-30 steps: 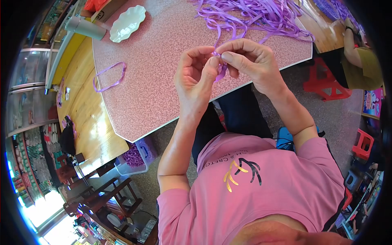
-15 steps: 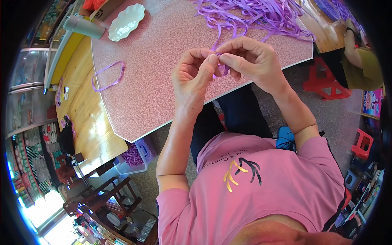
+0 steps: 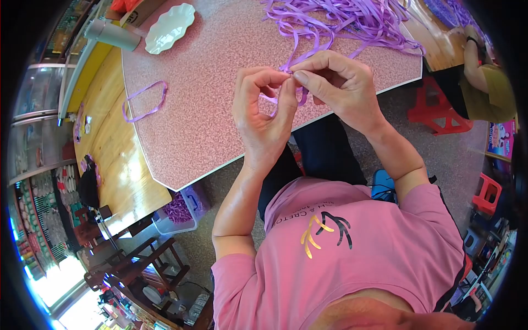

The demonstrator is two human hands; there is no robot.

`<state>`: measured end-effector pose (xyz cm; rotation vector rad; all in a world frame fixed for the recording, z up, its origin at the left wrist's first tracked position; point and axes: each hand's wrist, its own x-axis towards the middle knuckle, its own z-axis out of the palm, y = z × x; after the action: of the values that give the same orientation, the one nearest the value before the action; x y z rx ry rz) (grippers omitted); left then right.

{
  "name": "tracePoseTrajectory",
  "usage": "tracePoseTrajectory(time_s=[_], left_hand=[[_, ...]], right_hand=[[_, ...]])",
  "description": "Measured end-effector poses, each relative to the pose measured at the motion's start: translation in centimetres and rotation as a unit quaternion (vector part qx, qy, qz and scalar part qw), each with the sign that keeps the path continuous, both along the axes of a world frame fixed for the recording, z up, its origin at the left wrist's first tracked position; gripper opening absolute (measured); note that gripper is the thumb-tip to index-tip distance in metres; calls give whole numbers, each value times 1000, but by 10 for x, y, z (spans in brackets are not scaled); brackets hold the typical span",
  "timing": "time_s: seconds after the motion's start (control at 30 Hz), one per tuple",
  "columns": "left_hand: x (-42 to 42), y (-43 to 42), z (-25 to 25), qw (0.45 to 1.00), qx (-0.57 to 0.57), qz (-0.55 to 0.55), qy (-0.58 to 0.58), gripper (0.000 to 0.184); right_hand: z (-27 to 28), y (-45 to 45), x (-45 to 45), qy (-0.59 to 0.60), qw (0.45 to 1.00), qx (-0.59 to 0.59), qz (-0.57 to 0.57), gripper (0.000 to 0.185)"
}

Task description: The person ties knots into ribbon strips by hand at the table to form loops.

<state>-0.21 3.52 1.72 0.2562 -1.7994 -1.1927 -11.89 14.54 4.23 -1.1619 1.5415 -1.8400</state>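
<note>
In the head view, my left hand and my right hand meet over the table's near edge. Each pinches the same purple ribbon between thumb and index finger, with the fingertips almost touching. A small knot or join may sit between them; it is too small to make out. Part of the ribbon hangs in a loop below the fingers, and beyond my hands it runs toward a big tangled pile of purple ribbons. A separate purple ribbon loop lies at the table's left side.
The pink speckled table carries a white scalloped dish and a grey-green bottle at far left. A clear bin of purple pieces stands below. At right, a co-worker's arm is near a red stool.
My left hand has shifted slightly right and tilted, its thumb more upright. The pinched spot has moved a little left, and more of the hanging ribbon shows under the fingers.
</note>
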Motion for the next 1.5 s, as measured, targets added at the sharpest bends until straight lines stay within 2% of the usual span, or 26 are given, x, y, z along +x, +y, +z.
tracePoseTrajectory(time_s=[0.3,0.37,0.6,0.9,1.07,1.3,1.5], left_hand=[[-2,2,-3,999,19,26,12,16],[-3,3,-3,995,97,4,23,15],[-2,5,-5,991,127,-5,41,13],[1,5,-2,989,145,-1,28,13],[0,2,-1,998,-7,64,10,17],[-1,3,-2,998,9,70,1,16],[0,3,2,994,-48,93,-20,17]], right_hand=[[-4,-2,6,-25,1000,-6,-13,13],[-5,-3,8,-42,999,-5,-9,13],[-11,-7,16,-71,996,-46,-10,13],[-9,-7,16,-79,996,-35,7,13],[-13,-10,13,-61,998,-16,-7,11],[-10,-11,14,-60,998,-8,-21,11],[-15,-14,15,-53,998,-18,-31,11]])
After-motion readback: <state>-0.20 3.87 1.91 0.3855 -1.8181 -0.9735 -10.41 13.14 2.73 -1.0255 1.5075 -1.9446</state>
